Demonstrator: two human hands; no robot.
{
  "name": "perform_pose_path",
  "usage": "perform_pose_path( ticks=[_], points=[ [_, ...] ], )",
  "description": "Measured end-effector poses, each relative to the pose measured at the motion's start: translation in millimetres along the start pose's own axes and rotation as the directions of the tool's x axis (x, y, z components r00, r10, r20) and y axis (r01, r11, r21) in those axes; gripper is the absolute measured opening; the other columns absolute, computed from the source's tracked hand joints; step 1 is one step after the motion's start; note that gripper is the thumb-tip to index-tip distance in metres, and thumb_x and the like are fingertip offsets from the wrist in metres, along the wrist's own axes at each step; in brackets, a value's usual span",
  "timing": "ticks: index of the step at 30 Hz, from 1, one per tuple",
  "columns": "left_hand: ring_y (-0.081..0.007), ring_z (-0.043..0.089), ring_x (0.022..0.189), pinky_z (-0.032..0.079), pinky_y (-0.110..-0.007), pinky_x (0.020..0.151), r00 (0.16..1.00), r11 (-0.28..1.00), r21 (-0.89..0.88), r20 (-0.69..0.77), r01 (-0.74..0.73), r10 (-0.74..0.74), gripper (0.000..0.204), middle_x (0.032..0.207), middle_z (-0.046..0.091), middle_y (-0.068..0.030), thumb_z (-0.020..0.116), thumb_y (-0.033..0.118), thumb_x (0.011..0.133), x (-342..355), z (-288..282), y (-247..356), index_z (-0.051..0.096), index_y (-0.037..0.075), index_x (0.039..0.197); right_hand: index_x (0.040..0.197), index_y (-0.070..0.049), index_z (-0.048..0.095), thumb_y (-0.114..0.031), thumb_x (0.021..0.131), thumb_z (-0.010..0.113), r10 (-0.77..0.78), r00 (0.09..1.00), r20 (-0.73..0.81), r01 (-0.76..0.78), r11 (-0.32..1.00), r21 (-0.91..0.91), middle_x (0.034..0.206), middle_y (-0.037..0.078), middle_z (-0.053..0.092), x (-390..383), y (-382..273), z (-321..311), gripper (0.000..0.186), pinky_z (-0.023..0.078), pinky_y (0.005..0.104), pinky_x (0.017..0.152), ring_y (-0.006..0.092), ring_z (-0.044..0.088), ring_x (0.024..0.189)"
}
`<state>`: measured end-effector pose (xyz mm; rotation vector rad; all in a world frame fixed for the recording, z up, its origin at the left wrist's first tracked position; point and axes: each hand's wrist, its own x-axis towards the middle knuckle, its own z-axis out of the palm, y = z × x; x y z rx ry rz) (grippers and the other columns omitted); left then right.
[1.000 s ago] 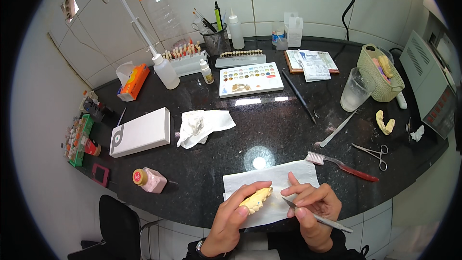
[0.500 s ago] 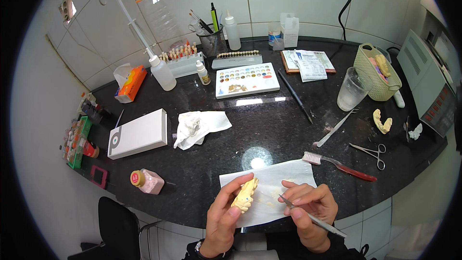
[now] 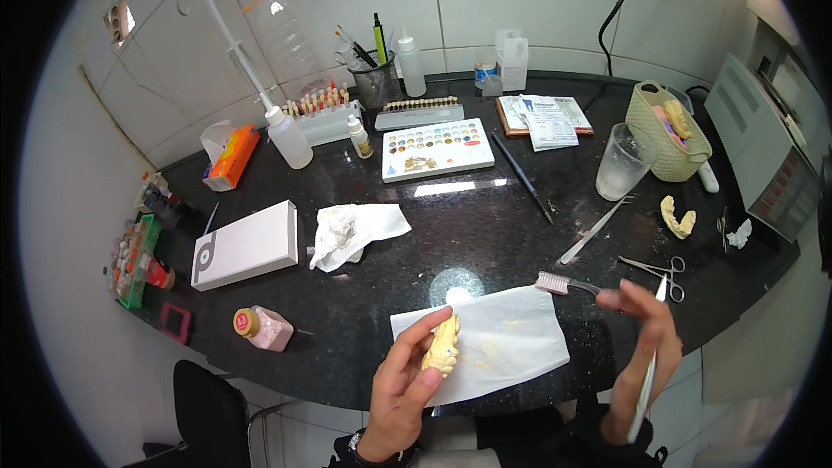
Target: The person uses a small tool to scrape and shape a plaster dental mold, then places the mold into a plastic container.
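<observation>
My left hand (image 3: 400, 393) grips a pale yellow dental plaster model (image 3: 445, 347) between thumb and fingers, over the left part of a white paper sheet (image 3: 520, 342). A small blue mark shows on the model. To the right of the sheet, my right hand (image 3: 646, 351), slightly blurred, is raised with a slim metal scalpel (image 3: 648, 381) held along it, pointed end up. Its fingertips come in front of the red handle of a toothbrush (image 3: 555, 282), hiding most of that handle; I cannot tell whether they touch it. Yellow crumbs dot the paper.
Right of the paper lie scissor-shaped forceps (image 3: 654, 267), tweezers (image 3: 598, 230) and a horseshoe-shaped yellow model (image 3: 678, 218). A glass (image 3: 622, 165) stands by a woven basket (image 3: 667, 143). Further left are a crumpled tissue (image 3: 351, 230), a white box (image 3: 245, 245) and a pink-filled bottle (image 3: 264, 329).
My right hand has swung away from the model, rightward to the toothbrush handle, and the scalpel has turned from slanting to nearly upright. The left hand keeps the model in about the same place.
</observation>
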<state>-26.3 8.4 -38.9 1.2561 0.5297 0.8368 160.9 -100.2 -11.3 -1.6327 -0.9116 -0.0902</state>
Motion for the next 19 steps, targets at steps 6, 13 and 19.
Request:
perform_pose_path(
  ticks=[6, 13, 19],
  points=[
    [-0.0168, 0.046, 0.113, 0.031, -0.030, 0.100, 0.997, 1.000, 0.007, 0.071, -0.023, 0.023, 0.054, 0.123, 0.049, -0.0153, 0.049, 0.021, 0.092, 2.7, 0.2, 0.2, 0.034, -0.006, 0.136, 0.096, 0.002, 0.065, 0.005, 0.073, 0.067, 0.001, 0.971, 0.237, 0.088, 0.926, -0.367, 0.101, 0.016, 0.065, 17.3, 29.0, -17.4, 0.023, 0.049, 0.0345, 0.079, 0.0290, 0.060, 0.094],
    [-0.0169, 0.047, 0.113, 0.030, -0.030, 0.101, 0.994, 1.000, 0.014, 0.110, 0.004, -0.005, 0.052, 0.121, 0.050, -0.0146, 0.048, 0.019, 0.092, 2.2, -2.5, 1.6, 0.034, -0.004, 0.137, 0.094, 0.002, 0.064, 0.004, 0.075, 0.066, -0.012, 0.978, 0.207, 0.098, 0.907, -0.410, 0.095, 0.015, 0.065, 18.2, 35.6, -9.6, 0.019, 0.049, 0.0319, 0.071, 0.0250, 0.062, 0.085],
    [-0.0178, 0.044, 0.117, 0.029, -0.030, 0.102, 0.992, 0.999, 0.036, 0.127, 0.016, -0.021, 0.053, 0.125, 0.049, -0.0152, 0.048, 0.020, 0.093, 1.3, -4.1, 1.1, 0.033, -0.002, 0.138, 0.103, -0.002, 0.064, 0.001, 0.078, 0.065, -0.166, 0.962, 0.216, 0.197, 0.971, -0.134, 0.092, 0.013, 0.066, 11.2, 22.9, -18.7, 0.025, 0.049, 0.0304, 0.072, 0.0232, 0.064, 0.081]
  ],
)
